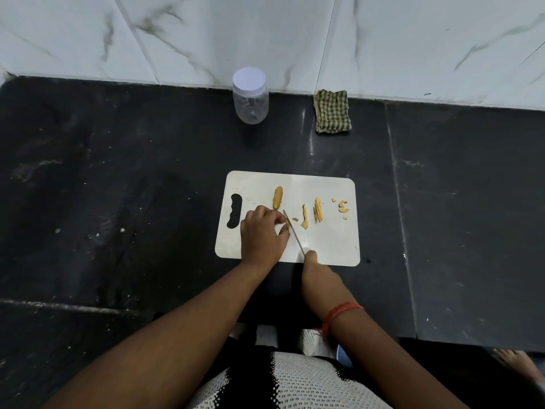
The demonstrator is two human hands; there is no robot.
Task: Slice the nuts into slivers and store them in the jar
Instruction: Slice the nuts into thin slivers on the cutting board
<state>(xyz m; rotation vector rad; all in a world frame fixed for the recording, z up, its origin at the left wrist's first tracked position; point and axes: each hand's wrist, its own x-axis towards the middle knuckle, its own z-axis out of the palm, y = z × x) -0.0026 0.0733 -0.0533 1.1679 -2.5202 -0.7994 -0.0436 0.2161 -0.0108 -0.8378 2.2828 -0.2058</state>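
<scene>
item: my left hand (262, 231) is pinching a nut piece (287, 222) lying lengthwise away from me, my right hand (317, 268) is gripping the knife (295, 233) just beside it.

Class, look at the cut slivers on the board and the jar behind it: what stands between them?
The jar's white lid is on, closing its mouth. The counter from board to jar shows nothing else.

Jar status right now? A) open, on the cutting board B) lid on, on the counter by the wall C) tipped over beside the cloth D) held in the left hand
B: the jar stands upright with its white lid on, on the black counter by the wall, apart from the cutting board.
</scene>
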